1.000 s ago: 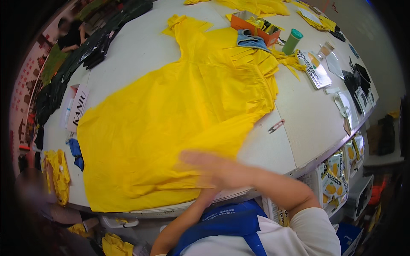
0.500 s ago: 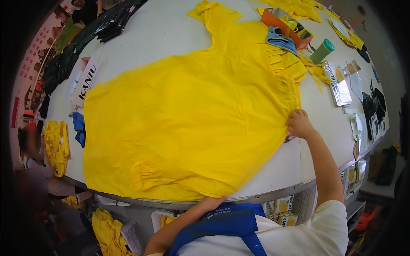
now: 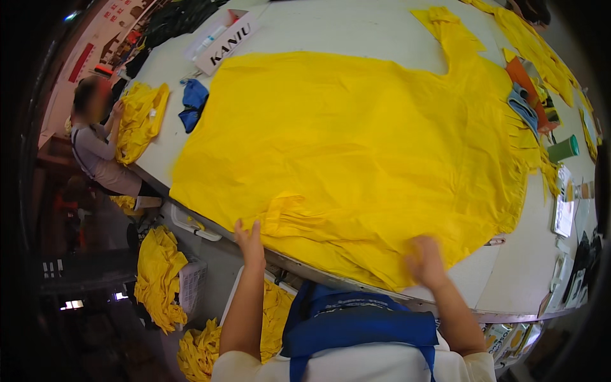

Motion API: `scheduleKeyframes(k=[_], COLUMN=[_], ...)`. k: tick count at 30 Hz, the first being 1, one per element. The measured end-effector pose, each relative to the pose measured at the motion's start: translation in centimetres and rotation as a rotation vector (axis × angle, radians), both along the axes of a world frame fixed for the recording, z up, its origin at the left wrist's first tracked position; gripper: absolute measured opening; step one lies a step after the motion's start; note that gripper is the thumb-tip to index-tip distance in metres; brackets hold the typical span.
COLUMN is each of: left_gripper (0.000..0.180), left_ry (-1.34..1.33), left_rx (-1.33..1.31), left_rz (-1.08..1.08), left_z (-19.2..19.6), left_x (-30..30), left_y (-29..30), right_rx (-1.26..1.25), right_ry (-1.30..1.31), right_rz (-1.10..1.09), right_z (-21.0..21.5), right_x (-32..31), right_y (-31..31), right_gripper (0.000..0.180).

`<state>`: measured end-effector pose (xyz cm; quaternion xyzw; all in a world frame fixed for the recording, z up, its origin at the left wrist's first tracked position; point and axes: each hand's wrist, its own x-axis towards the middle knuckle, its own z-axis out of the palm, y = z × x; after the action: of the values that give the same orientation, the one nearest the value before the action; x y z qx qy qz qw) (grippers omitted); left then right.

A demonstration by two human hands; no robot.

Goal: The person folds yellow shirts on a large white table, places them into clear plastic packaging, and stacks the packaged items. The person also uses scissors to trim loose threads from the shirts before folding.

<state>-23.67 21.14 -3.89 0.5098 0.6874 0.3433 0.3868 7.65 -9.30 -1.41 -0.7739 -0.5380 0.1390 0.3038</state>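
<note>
A large yellow garment with gathered, elastic-looking cuffs lies spread over the white table. One sleeve reaches toward the far right. The other sleeve's gathered cuff is folded in over the near edge of the garment. My left hand is at the table's front edge, just left of that cuff, fingers apart and nothing visible in them. Over the near right part of the garment is my right hand; motion smears its fingers, so I cannot tell whether they grip the cloth.
A white box and a blue cloth bundle lie beyond the garment's left end. At right stand an orange box and a green cup. A co-worker handles yellow cloth at left. Below the table, a basket holds yellow garments.
My right hand has left the garment's right edge and come nearer my body. My left hand has moved left along the table edge toward the cuff. The view has shifted left.
</note>
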Motion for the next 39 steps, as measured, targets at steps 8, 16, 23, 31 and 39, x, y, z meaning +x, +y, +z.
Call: scheduleKeyframes(k=[8, 16, 23, 31, 39], left_gripper=[0.028, 0.029, 0.018, 0.023, 0.027], left_ry=[-0.312, -0.822, -1.201, -1.4, -0.508], left_rx=[-0.023, -0.243, -0.849, -0.974, -0.352], left_rz=[-0.717, -0.692, -0.458, -0.746, -1.257], left_z=[8.0, 13.6, 13.8, 13.1, 14.2], left_x=[4.6, 6.6, 6.1, 8.9, 10.1], left_y=[1.3, -0.7, -5.6, -7.7, -9.0], right_rx=[-0.012, 0.278, 0.47, 0.657, 0.581], right_ry=[0.807, 1.776, 1.779, 2.048, 1.727], right_rz=[0.015, -0.184, -0.214, -0.317, -0.332], right_z=[7.5, 10.8, 11.8, 10.7, 8.4], right_x=[-8.0, -8.9, -10.2, -10.2, -7.9], right_y=[11.5, 14.9, 12.8, 10.0, 4.3], right_gripper=[0.03, 0.03, 0.033, 0.045, 0.047])
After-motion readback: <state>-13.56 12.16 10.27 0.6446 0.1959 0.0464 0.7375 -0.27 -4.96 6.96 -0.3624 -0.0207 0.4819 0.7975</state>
